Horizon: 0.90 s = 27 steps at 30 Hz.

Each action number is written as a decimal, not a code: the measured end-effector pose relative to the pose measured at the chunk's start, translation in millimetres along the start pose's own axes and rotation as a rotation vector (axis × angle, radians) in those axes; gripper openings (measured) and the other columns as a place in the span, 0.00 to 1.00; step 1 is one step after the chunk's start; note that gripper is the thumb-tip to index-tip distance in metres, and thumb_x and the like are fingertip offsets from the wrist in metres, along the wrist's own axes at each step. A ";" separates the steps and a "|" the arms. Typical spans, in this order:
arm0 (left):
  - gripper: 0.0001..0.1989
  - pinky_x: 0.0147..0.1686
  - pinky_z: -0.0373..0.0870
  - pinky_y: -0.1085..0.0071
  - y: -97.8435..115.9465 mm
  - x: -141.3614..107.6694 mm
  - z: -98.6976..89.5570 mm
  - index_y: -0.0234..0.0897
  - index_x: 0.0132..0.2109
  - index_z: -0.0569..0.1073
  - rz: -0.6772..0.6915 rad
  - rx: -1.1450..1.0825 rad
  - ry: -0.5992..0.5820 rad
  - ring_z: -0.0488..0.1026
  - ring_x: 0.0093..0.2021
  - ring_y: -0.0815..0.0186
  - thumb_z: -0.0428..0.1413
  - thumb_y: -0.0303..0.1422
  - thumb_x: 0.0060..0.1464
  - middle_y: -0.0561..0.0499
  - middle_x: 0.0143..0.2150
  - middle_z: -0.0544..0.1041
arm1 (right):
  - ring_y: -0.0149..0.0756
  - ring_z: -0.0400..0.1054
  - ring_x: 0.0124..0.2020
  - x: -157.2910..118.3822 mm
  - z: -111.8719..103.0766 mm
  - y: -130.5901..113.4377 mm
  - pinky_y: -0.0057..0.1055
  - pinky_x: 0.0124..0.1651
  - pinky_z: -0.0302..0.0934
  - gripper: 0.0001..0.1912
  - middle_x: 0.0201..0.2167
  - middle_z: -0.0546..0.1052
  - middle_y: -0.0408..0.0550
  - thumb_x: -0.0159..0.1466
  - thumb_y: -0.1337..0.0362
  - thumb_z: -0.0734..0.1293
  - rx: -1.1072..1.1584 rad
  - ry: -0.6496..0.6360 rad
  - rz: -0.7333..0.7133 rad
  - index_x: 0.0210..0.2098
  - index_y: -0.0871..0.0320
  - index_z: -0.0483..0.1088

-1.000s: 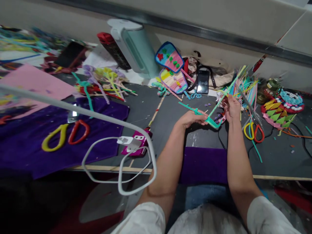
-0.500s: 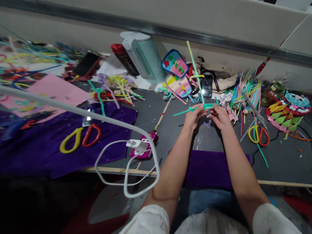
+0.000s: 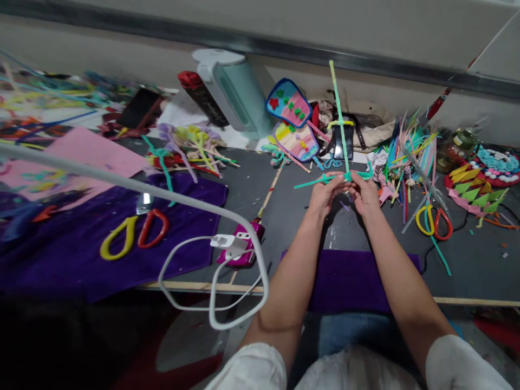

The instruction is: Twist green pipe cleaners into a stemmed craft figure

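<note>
Both hands are over the table, pinching a frame of green pipe cleaners (image 3: 345,149). Its long twisted stem points away from me, fades to yellow at the tip and carries a short yellow crosspiece. My left hand (image 3: 326,195) is closed on the crossing strand, and a loose green end sticks out to its left. Close beside it, my right hand (image 3: 364,193) grips the same strand near the base of the stem, where a bent green end shows past the fingers. The fingertips nearly meet and hide part of the joint.
Scissors (image 3: 117,238) rest on the purple cloth (image 3: 182,238) at left; more scissors (image 3: 443,225) lie at right by bundled pipe cleaners (image 3: 410,151). A white cable (image 3: 182,203) crosses in front to a magenta power strip (image 3: 254,238). A kettle (image 3: 239,97) stands behind.
The hands have drawn closer together. The pipe-cleaner stem has swung rightward and stands straighter in the view, and its base is now between the fingertips.
</note>
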<state>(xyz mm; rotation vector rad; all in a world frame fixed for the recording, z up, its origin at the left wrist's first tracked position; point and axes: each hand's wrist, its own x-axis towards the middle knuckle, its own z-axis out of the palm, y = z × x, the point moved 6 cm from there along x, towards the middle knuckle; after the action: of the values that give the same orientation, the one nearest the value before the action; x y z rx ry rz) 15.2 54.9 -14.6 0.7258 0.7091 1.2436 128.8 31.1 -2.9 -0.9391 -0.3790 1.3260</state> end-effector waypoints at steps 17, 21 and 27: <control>0.16 0.29 0.76 0.76 7.2 -0.6 -7.5 0.36 0.38 0.73 0.058 0.016 0.177 0.79 0.27 0.68 0.67 0.40 0.48 0.56 0.26 0.74 | 0.19 0.59 0.19 8.6 -15.0 -8.1 0.19 0.16 0.51 0.12 0.20 0.73 0.36 0.43 0.65 0.78 -0.035 0.133 -0.134 0.25 0.60 0.74; 0.15 0.29 0.75 0.77 3.8 -1.7 -5.6 0.35 0.37 0.71 0.014 -0.002 0.212 0.78 0.26 0.69 0.68 0.35 0.47 0.57 0.25 0.73 | 0.19 0.58 0.18 8.3 -15.0 -7.3 0.18 0.17 0.52 0.13 0.19 0.72 0.35 0.43 0.64 0.79 -0.017 0.134 -0.161 0.26 0.60 0.74; 0.12 0.27 0.74 0.76 3.8 -2.2 -5.3 0.34 0.36 0.71 0.017 -0.034 0.235 0.77 0.25 0.70 0.67 0.30 0.47 0.56 0.24 0.75 | 0.20 0.58 0.19 9.0 -15.0 -7.4 0.19 0.17 0.54 0.13 0.19 0.72 0.36 0.44 0.63 0.78 -0.063 0.142 -0.175 0.26 0.59 0.73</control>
<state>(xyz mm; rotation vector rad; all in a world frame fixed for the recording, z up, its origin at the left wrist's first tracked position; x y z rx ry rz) 8.4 53.9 -14.5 0.5639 0.8724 1.3670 146.6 34.4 -8.6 -1.0230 -0.3856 1.0873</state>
